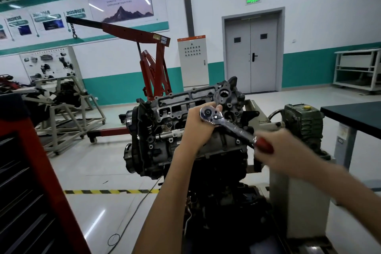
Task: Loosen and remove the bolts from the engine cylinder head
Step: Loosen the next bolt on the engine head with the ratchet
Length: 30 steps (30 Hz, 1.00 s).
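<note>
One ratchet wrench [231,125]: left hand [195,125] wrapped round its head, right hand [276,150] round its handle.

Bright ceiling-strip light, glare streaks on glossy floor [99,220], motion-blurred right hand [274,150], wide-angle edge bending

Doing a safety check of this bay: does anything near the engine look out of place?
A loose cable trails over the floor left of the engine, crossing the striped tape and ending in a loop; it could trip someone.
</note>
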Each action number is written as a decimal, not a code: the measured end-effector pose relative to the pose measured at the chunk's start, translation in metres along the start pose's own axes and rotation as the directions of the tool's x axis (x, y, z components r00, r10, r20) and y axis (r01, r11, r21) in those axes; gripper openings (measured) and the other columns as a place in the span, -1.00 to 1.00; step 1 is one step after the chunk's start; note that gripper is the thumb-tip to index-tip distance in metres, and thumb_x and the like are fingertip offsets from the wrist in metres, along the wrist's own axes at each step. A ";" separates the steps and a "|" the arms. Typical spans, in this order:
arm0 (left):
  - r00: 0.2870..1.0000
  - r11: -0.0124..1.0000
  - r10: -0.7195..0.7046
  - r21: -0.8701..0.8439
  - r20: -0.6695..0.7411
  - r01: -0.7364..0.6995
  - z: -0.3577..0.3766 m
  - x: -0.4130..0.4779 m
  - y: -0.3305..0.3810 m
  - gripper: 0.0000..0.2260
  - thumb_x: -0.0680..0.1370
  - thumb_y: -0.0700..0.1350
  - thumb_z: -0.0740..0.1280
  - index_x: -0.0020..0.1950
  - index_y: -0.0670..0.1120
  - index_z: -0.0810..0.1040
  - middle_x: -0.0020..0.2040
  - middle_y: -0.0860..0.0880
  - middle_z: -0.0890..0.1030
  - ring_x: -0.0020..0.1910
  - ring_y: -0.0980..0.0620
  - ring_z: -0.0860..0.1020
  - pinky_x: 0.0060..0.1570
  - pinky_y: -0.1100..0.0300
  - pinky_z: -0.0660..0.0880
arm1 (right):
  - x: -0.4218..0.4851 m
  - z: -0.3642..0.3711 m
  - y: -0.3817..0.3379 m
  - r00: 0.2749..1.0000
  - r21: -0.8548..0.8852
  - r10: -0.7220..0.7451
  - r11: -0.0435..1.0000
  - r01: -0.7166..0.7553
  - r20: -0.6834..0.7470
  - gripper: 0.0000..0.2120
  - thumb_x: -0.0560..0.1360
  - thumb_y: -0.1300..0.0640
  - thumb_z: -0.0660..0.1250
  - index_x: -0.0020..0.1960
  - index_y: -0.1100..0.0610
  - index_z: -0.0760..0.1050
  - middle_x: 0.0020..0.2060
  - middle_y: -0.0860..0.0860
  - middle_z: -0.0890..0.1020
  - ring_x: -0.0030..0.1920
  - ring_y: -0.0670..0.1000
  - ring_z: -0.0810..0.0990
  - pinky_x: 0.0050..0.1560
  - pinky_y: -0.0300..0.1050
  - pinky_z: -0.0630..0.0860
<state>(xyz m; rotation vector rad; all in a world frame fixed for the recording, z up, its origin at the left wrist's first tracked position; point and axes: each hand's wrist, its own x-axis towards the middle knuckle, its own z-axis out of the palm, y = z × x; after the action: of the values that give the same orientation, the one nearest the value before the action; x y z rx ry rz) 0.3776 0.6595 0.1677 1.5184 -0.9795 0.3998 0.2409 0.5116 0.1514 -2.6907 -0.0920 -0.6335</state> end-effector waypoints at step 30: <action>0.970 0.982 -0.108 -0.175 -0.216 0.070 0.027 -0.007 -0.002 -0.64 0.60 -0.18 0.29 -0.37 0.10 0.42 -0.35 0.07 0.40 -0.28 0.11 0.34 -0.28 0.35 0.31 | -0.026 0.091 -0.053 0.946 0.507 0.243 0.856 -0.105 -0.216 -0.70 0.42 0.21 0.38 -0.36 0.02 0.31 -0.54 -0.07 0.40 -0.56 -0.20 0.43 -0.52 -0.49 0.27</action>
<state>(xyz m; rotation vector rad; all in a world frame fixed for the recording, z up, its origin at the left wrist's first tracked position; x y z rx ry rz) 0.3679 0.6368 0.1558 1.3279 -0.7449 0.4058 0.2478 0.5950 0.0819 -2.0724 0.0615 -0.7942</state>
